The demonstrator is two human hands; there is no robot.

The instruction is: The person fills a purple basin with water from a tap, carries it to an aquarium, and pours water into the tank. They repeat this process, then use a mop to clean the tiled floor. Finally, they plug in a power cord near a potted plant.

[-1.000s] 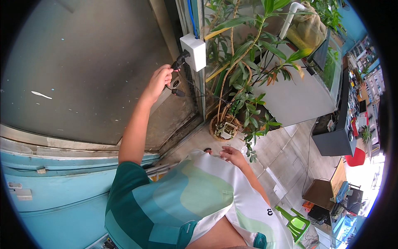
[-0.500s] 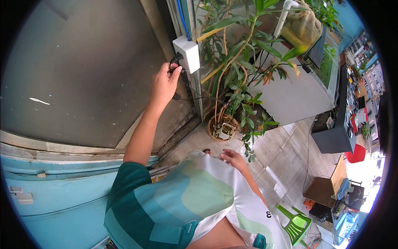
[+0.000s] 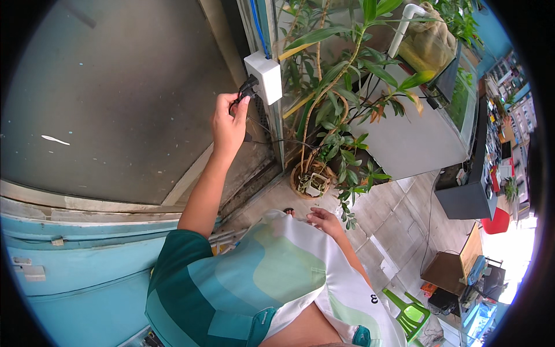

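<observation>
My left hand (image 3: 229, 124) is raised to a white socket box (image 3: 264, 78) mounted on the frame beside a grey panel. Its thumb and fingers pinch a black plug (image 3: 247, 92) with a looped cord, right at the box's left face. Dark plug parts overlap there, so I cannot tell whether one plug or two are seated in the box. A blue cable (image 3: 259, 29) runs into the top of the box. My right hand (image 3: 325, 222) hangs in front of my shirt, its fingers loosely bent and apart, with nothing visible in it.
A potted plant (image 3: 312, 179) with long leafy stems stands right of the box, its leaves reaching over a white cabinet (image 3: 404, 133) under a glass tank. A thin black cord crosses behind my left wrist toward the plant. A green plastic chair (image 3: 409, 315) stands at the lower right.
My left hand has drawn slightly back from the socket box, and more of the black plug shows past the fingertips. The right hand stays where it was.
</observation>
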